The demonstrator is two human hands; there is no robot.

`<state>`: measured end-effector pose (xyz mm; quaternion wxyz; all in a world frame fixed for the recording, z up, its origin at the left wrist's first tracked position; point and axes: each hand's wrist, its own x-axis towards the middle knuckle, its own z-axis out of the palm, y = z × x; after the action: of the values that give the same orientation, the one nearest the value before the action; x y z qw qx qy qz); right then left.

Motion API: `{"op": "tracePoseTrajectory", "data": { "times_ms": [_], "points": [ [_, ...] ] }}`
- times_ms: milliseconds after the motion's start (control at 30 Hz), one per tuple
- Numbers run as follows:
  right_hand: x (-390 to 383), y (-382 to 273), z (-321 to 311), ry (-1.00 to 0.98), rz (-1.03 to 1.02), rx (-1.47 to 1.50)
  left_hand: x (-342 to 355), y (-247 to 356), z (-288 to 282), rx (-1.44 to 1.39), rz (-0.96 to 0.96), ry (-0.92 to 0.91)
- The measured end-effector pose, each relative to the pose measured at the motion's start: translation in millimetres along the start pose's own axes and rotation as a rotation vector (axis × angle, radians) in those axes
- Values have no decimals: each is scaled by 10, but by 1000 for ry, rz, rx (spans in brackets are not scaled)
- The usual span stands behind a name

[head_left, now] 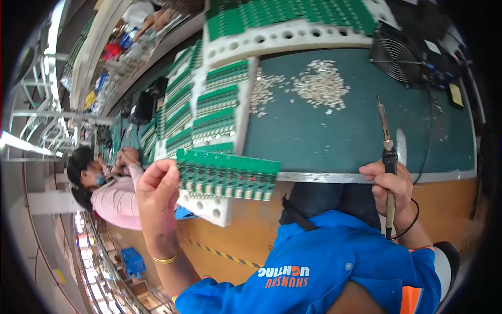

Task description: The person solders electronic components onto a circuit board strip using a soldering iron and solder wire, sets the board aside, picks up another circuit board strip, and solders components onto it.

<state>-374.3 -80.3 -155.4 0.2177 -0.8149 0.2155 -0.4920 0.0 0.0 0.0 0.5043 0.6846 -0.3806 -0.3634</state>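
My left hand (158, 191) pinches the left end of a green circuit board panel (227, 172), which I hold up in front of the bench edge. Along the panel's lower side runs a row of small white parts, with dark components above them. In my right hand (389, 183) is a soldering iron (390, 157), gripped round its handle with the tip pointing up and away over the bench. Its black cord loops beside my wrist. Two heaps of small pale parts (321, 86) lie on the green mat (308, 141) beyond my hands.
Stacked green panels (214, 125) rest on white foam to the left. A long foam block (287, 39) bears more boards at the back. A black fan (392, 57) and a yellow sponge (456, 96) are at back right. A co-worker in pink (117, 201) sits at left.
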Motion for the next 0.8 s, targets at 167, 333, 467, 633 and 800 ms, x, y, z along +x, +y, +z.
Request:
{"op": "tracePoseTrajectory", "data": {
  "times_ms": [167,333,467,633,800],
  "points": [
    [-66,-65,54,153,56,-42,262,-78,830,45,193,-127],
    [-142,-24,16,135,134,34,157,-266,1593,412,612,22],
    [-151,26,83,216,168,186,62,-429,1857,508,939,40],
    [-120,14,139,201,209,153,-52,-630,1973,598,1167,-28],
    [-158,32,155,175,165,58,-114,-778,1979,591,1227,-139]
  ]
}}
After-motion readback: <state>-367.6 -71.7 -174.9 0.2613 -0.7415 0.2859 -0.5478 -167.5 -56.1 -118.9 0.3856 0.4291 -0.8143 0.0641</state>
